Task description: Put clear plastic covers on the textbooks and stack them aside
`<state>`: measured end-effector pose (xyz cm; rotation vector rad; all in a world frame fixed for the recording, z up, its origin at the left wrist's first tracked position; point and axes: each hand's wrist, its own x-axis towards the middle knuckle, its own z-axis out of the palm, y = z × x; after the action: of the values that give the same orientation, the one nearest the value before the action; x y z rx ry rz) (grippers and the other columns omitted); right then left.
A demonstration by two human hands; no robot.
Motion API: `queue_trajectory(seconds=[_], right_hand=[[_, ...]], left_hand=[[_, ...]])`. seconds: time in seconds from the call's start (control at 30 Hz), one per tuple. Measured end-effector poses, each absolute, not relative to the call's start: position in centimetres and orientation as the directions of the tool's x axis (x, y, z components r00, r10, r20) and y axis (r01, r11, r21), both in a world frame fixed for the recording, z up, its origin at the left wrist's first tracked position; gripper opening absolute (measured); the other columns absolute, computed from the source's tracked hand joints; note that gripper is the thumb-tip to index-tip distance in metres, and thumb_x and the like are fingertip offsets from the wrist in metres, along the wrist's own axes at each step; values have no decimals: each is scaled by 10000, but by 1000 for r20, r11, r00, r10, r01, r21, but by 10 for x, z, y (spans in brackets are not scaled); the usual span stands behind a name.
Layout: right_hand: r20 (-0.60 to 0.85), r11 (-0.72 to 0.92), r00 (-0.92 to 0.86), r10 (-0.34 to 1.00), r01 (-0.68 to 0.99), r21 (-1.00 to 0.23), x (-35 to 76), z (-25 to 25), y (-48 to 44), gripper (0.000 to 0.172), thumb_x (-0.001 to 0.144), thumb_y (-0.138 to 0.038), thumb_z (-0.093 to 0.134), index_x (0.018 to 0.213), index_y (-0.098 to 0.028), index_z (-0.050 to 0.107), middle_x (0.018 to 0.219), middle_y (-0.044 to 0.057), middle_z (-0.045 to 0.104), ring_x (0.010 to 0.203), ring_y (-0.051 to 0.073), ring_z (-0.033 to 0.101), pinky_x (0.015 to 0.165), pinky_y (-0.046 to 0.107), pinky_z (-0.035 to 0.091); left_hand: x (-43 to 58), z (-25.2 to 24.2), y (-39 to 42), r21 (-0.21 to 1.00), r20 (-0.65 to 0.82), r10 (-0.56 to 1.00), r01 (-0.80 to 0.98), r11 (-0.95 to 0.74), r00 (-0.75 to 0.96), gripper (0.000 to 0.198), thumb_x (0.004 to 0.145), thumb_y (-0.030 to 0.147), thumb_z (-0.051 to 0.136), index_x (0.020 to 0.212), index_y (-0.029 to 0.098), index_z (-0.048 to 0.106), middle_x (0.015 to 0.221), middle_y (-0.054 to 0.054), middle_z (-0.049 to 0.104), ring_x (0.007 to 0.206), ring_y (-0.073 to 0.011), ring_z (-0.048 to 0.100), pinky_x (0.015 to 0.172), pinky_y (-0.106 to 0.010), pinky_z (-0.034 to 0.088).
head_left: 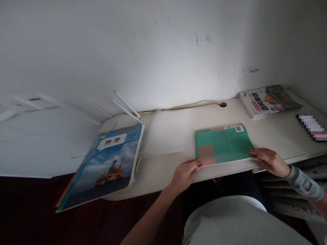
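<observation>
A green book (227,146) with pink and brown blocks and a white barcode lies at the front of the white desk. My left hand (186,173) pinches its near left corner, fingers closed. At the near right corner, my right hand (270,161) has its thumb and fingers closed on the book's edge. A translucent, pale plastic sheet (166,132) lies flat to the left of the book. Farther left is a stack of books topped by a blue physics textbook (112,166) with an oil rig on its cover; its near end overhangs the desk.
Another stack of books (270,100) sits by the wall at the back right, near a phone (313,127) with a blurred-out screen. Yellow and black cables (191,104) run along the wall to a round desk hole (223,104). White rods (127,103) stand behind the textbook.
</observation>
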<state>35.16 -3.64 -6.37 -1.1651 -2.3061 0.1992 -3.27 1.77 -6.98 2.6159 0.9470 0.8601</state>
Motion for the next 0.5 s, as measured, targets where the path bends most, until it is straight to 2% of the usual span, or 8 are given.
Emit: queue_trajectory(seconds=[0.07,0.17,0.27,0.37,0.43,0.5], right_hand=[[375,517,-365,852,702,-490,350,-66,-36,168,887,-252,484,1010,-213,592,979,56,685,909,180,644,783,314,541],[367,404,-212,906,693,-597,345,-65,-30,119,876,-305,504,885,-221,588,794,32,670,701,157,643,615,267,528],[515,401,-46,856,687,-606,336,-40,-14,87,854,-310,534,824,-233,563,718,12,625,644,153,612,586,272,503],[700,403,167,694,716,-570,324,6,17,68,837,-306,550,853,-240,548,759,20,595,688,169,588,654,322,500],[750,380,253,611,737,-559,318,36,45,101,835,-333,537,866,-237,541,783,28,574,728,179,573,707,351,494],[742,357,287,606,734,-577,315,54,77,111,839,-331,516,840,-221,530,773,22,553,733,169,556,728,348,485]], left_hand=[[-30,-69,16,541,334,784,575,-614,523,160,867,242,483,747,204,583,800,9,704,798,-121,666,720,-235,527],[-24,-60,18,607,263,884,646,-463,386,206,846,323,502,692,208,577,694,22,667,681,-119,635,631,-222,498],[-17,-32,29,643,380,887,615,-457,261,194,833,336,516,693,209,560,656,33,626,623,-108,593,597,-213,468],[-6,9,55,689,579,815,522,-504,23,179,824,353,537,723,207,515,650,35,571,603,-100,554,570,-206,442],[3,32,79,703,652,749,465,-538,-118,178,818,360,546,748,209,482,640,45,528,605,-93,535,581,-203,435],[12,41,108,736,644,743,408,-540,-181,168,823,353,537,778,207,467,658,49,517,626,-87,531,612,-200,436]])
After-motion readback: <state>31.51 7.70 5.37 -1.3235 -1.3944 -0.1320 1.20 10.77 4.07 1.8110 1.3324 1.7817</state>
